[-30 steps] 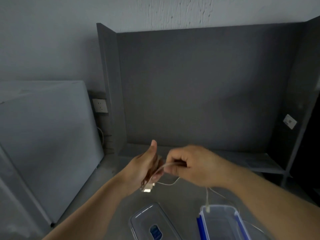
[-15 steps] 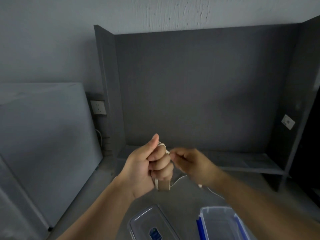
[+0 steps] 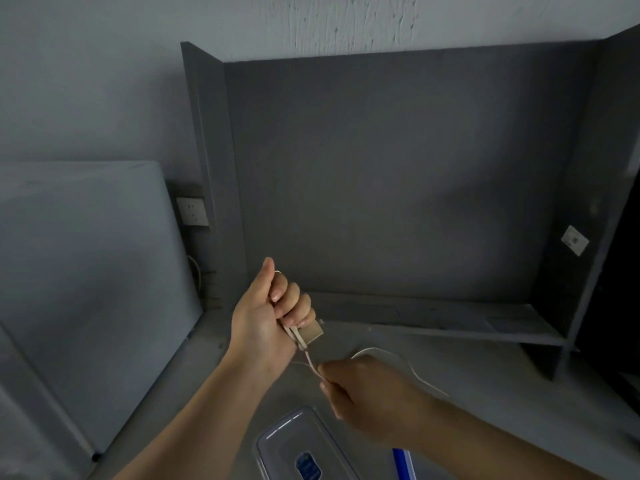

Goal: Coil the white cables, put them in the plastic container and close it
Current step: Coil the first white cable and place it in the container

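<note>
My left hand (image 3: 268, 313) is fisted with the thumb up, gripping loops of a thin white cable (image 3: 398, 356); a small pale plug block (image 3: 311, 333) sticks out under its fingers. My right hand (image 3: 363, 393) sits lower and to the right, pinching the same cable just below the left fist. The loose end arcs over my right hand and trails off right across the desk. A clear plastic lid (image 3: 304, 448) with a blue label lies flat at the bottom. Only a blue clip edge of the plastic container (image 3: 401, 462) shows beside my right forearm.
A dark grey partition (image 3: 398, 174) with a low shelf (image 3: 450, 320) closes the back and sides of the grey desk. A large pale panel (image 3: 79, 271) leans at left, with a wall socket (image 3: 192, 211) beside it. A small white sticker (image 3: 575, 240) is on the right panel.
My right hand has dropped from beside the left fist to below it, drawing the cable down. The left hand closed into a fist around the loops. The view has tilted, hiding most of the container.
</note>
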